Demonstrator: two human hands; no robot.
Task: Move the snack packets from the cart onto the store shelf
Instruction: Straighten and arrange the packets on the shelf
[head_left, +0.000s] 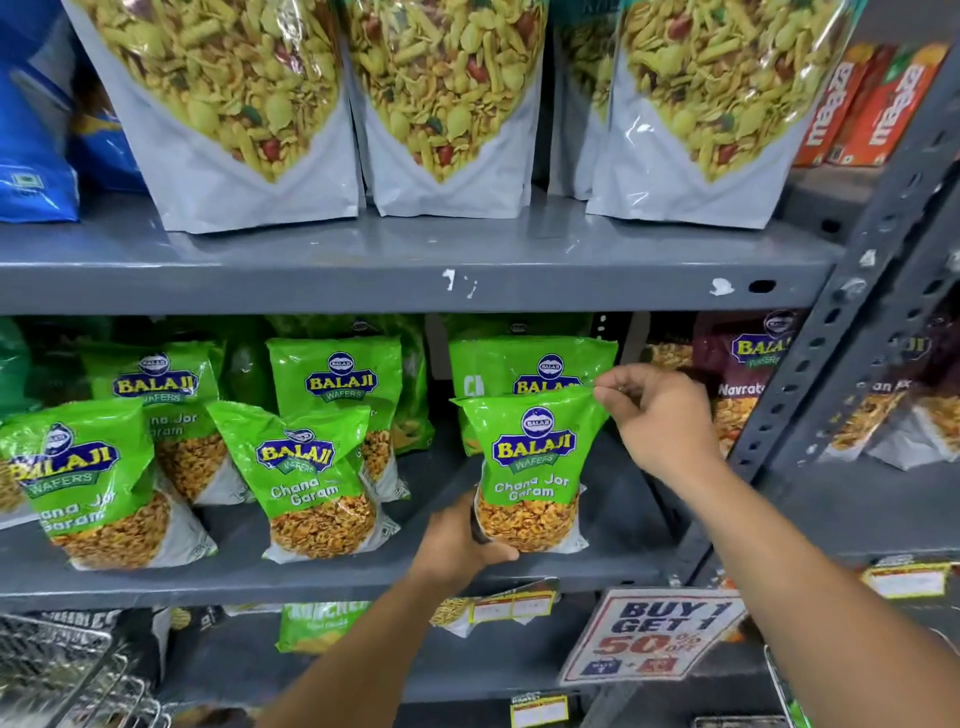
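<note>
A green Balaji Chana Jor Garam packet (532, 467) stands upright on the grey middle shelf (363, 577), at the right of the row. My left hand (460, 545) grips its lower left corner. My right hand (660, 421) pinches its top right corner. Several more green packets (306, 478) of the same kind stand on this shelf to the left, and one (530, 364) directly behind the held one. The wire cart (67, 670) shows at the bottom left corner; its contents are hidden.
Large white namkeen bags (249, 130) fill the upper shelf. Maroon Balaji packets (748, 374) sit to the right, beyond a grey perforated upright (841, 322). A "Buy 1 Get 1 50% off" sign (654, 634) hangs below the shelf edge. Blue bags (31, 130) stand at the top left.
</note>
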